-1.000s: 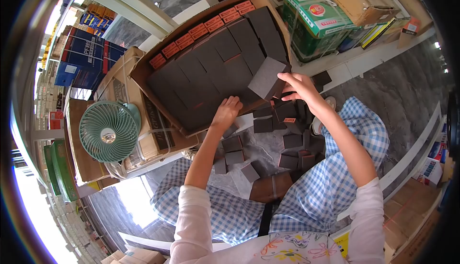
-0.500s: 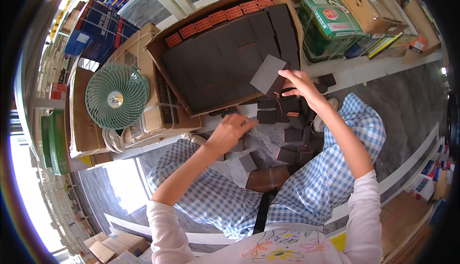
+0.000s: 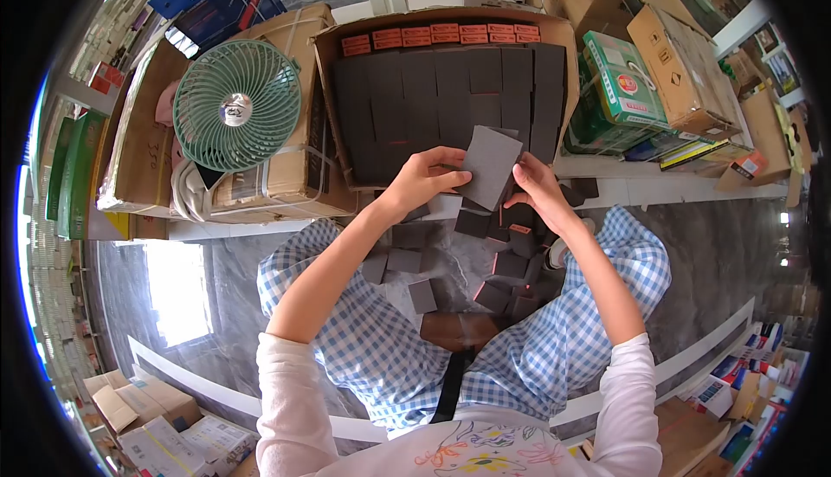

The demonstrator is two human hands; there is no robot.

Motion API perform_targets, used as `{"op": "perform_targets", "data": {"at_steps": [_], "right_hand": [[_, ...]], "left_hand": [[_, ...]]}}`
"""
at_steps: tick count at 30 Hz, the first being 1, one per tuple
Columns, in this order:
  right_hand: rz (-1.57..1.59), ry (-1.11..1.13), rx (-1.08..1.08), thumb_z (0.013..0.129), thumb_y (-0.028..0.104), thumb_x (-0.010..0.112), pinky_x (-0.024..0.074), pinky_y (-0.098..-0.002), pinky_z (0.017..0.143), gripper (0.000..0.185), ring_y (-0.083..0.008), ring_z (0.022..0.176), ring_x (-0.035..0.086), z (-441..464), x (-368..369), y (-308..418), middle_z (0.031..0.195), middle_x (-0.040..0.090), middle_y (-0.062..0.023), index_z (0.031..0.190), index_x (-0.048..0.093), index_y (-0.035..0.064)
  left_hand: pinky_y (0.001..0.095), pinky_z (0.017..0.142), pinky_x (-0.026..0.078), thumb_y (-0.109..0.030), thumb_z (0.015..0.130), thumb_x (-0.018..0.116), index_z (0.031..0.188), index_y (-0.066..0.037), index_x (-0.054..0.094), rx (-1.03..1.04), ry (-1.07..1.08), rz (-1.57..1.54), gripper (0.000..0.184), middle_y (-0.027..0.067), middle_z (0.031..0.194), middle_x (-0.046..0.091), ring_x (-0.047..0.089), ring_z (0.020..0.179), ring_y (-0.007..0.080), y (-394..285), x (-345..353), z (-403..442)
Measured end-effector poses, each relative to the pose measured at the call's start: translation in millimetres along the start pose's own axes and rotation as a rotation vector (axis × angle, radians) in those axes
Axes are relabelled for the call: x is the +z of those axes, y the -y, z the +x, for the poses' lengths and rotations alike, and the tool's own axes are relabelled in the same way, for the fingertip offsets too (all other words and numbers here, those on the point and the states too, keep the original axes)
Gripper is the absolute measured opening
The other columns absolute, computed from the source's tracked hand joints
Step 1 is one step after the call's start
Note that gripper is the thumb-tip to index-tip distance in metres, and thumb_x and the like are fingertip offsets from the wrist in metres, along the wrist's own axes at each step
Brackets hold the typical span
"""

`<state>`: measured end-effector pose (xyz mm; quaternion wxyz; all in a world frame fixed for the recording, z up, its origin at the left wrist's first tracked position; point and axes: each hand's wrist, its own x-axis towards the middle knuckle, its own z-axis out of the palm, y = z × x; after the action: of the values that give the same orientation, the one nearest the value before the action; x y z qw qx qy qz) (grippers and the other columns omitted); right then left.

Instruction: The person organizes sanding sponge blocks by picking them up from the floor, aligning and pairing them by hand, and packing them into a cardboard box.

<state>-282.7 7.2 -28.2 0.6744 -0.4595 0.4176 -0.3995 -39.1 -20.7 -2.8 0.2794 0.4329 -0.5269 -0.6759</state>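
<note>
Between my two hands, a small black box (image 3: 490, 168) is held up tilted, just over the near edge of a large open carton (image 3: 322, 70). My left hand (image 3: 426, 181) grips its left side, with the fingers partly behind it. On the right side, my right hand (image 3: 538, 190) pinches the box by its lower right edge. The carton holds rows of similar black boxes (image 3: 415, 105), with a row of orange-ended boxes (image 3: 430, 35) along the far side. Several loose black boxes (image 3: 512, 262) lie on the floor between my legs, some showing orange ends.
A green fan (image 3: 235, 109) stands on a strapped brown carton (image 3: 286, 174) at left. To the right sit a green box (image 3: 625, 79) and a brown carton (image 3: 692, 79). More cartons (image 3: 147, 403) lie at lower left, with shelves along both sides.
My left hand has moved up and right from above the floor and taken hold of the black box. The right hand still holds that box, now more upright. The camera view has turned.
</note>
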Motion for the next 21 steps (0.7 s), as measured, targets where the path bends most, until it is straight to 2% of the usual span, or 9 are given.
{"op": "perform_targets", "data": {"at_steps": [7,9,11,13,14,17,18,19,21], "right_hand": [[-0.117,-0.055,-0.237,0.089,0.029,0.069,0.0547,-0.0264,0.071,0.048,-0.0111,0.095,0.059,-0.5,3.2,-4.1,0.105,0.061,-0.0049,0.124,0.048,0.0026],[-0.140,-0.065,-0.256,0.087,0.022,0.072,0.0514,-0.0257,0.076,0.046,-0.0108,0.096,0.059,-0.3,0.8,-7.6,0.107,0.060,-0.0047,0.122,0.049,0.0023],[-0.173,-0.065,-0.322,0.085,0.017,0.073,0.0477,-0.0268,0.083,0.044,-0.0116,0.099,0.058,-2.3,3.1,-6.0,0.110,0.059,-0.0046,0.121,0.051,0.0029],[-0.232,-0.050,-0.400,0.083,0.014,0.075,0.0454,-0.0299,0.091,0.046,-0.0137,0.106,0.057,0.3,5.2,-9.0,0.119,0.057,-0.0053,0.121,0.051,0.0052],[-0.220,-0.046,-0.371,0.082,0.013,0.075,0.0453,-0.0309,0.093,0.047,-0.0142,0.109,0.056,1.3,5.0,-10.0,0.122,0.055,-0.0057,0.122,0.051,0.0063],[-0.185,-0.020,-0.342,0.080,0.011,0.077,0.0451,-0.0331,0.096,0.049,-0.0152,0.113,0.054,0.1,10.6,-4.8,0.127,0.052,-0.0059,0.122,0.050,0.0082],[-0.164,0.010,-0.342,0.079,0.010,0.077,0.0450,-0.0344,0.097,0.050,-0.0157,0.116,0.053,-0.6,11.8,-2.8,0.129,0.051,-0.0055,0.121,0.050,0.0089],[-0.163,0.007,-0.342,0.079,0.010,0.077,0.0450,-0.0344,0.097,0.050,-0.0157,0.116,0.053,-0.4,10.4,-3.7,0.129,0.051,-0.0055,0.121,0.050,0.0089],[-0.172,-0.003,-0.320,0.079,0.008,0.078,0.0454,-0.0352,0.097,0.050,-0.0166,0.118,0.052,0.3,8.3,-7.0,0.130,0.050,-0.0043,0.120,0.050,0.0085]], "left_hand": [[0.0304,0.095,0.047,-0.008,0.089,0.065,0.125,0.004,0.054,0.151,0.040,-0.075,0.039,0.0106,0.119,0.061,0.059,0.110,0.0179,8.1,-4.1,-2.2],[0.0268,0.092,0.045,-0.007,0.091,0.062,0.128,-0.001,0.052,0.156,0.039,-0.140,0.039,0.0059,0.121,0.059,0.055,0.111,0.0115,9.0,-2.7,-4.9],[0.0278,0.096,0.044,-0.004,0.091,0.059,0.131,-0.003,0.047,0.156,0.040,-0.159,0.042,0.0060,0.125,0.056,0.054,0.113,0.0122,9.5,1.4,-6.1],[0.0295,0.098,0.043,0.000,0.092,0.056,0.134,-0.004,0.042,0.282,0.066,-0.191,0.045,0.0069,0.129,0.052,0.053,0.115,0.0135,18.5,4.5,-2.9],[0.0317,0.102,0.041,0.008,0.089,0.051,0.135,-0.003,0.039,0.277,0.084,-0.157,0.049,0.0085,0.131,0.050,0.050,0.120,0.0154,22.7,5.2,-1.8],[0.0358,0.110,0.036,0.013,0.085,0.045,0.134,-0.001,0.039,0.319,0.149,-0.100,0.051,0.0111,0.132,0.048,0.044,0.129,0.0187,21.9,12.1,-3.5],[0.0390,0.113,0.031,0.009,0.079,0.052,0.139,-0.002,0.033,0.283,0.174,-0.111,0.063,0.0126,0.136,0.045,0.039,0.133,0.0216,19.4,13.8,-5.1],[0.0390,0.113,0.031,0.009,0.079,0.052,0.139,-0.002,0.033,0.281,0.177,-0.111,0.063,0.0126,0.136,0.045,0.039,0.133,0.0216,18.1,15.7,-6.7],[0.0399,0.115,0.029,0.004,0.074,0.062,0.144,-0.003,0.024,0.336,0.173,0.046,0.080,0.0150,0.140,0.040,0.038,0.134,0.0247,17.7,19.1,-11.5]]}}
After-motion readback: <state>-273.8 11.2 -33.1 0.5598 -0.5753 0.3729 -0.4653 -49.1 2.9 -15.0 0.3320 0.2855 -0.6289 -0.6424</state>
